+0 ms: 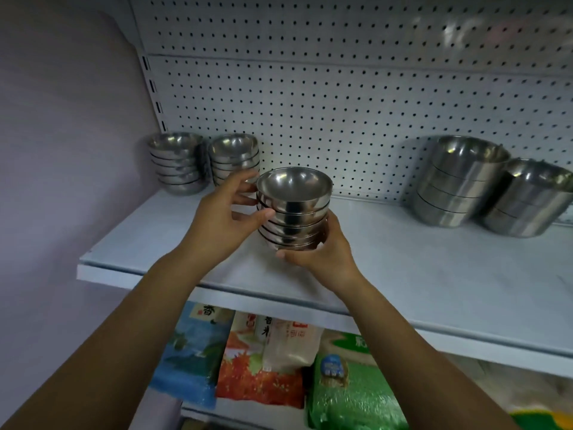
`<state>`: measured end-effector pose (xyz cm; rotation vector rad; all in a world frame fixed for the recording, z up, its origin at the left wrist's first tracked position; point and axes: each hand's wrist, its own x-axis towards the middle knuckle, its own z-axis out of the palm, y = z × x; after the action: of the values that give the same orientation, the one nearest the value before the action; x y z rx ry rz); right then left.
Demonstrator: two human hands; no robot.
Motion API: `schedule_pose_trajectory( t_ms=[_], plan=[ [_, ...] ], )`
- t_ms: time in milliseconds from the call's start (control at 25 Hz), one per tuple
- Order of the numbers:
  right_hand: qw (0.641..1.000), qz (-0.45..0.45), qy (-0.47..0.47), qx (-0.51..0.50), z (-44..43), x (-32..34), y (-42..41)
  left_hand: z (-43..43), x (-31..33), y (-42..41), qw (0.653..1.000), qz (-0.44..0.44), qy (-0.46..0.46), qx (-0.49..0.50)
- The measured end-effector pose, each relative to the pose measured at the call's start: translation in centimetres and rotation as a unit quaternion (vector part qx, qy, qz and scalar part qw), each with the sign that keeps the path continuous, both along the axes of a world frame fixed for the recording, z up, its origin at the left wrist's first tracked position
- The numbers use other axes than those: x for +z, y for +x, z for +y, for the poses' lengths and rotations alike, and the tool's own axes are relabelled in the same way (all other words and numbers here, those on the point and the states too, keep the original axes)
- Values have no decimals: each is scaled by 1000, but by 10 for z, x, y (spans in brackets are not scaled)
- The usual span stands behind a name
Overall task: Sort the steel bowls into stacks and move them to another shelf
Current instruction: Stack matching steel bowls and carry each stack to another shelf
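White pegboard (341, 97) backs the pale shelf (434, 274) before you. Your left hand (220, 225) grips the held stack (294, 209) of small steel bowls near its upper rims, thumb in front, fingers curled behind. Your right hand (322, 252) cups the stack's base, fingers wrapped round it. Whether the base touches the shelf cannot be told. Beyond your left hand stand two small-bowl stacks (176, 162), side by side. Well right of your right hand stand two larger-bowl stacks (459, 184). Beneath your forearms lie printed bags (260, 361).
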<state>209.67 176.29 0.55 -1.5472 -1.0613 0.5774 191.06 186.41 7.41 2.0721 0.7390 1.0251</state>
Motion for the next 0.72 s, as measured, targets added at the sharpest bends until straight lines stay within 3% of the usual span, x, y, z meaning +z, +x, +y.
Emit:
schedule_pose_trajectory(
  t_ms=[160,720],
  plan=[
    [1000,7,-9,4,37,-16,22,35,-15,23,1000,27,3,13],
    [998,-1,-60,17,124,-20,78,120,-9,66,967,204,150,30]
  ],
)
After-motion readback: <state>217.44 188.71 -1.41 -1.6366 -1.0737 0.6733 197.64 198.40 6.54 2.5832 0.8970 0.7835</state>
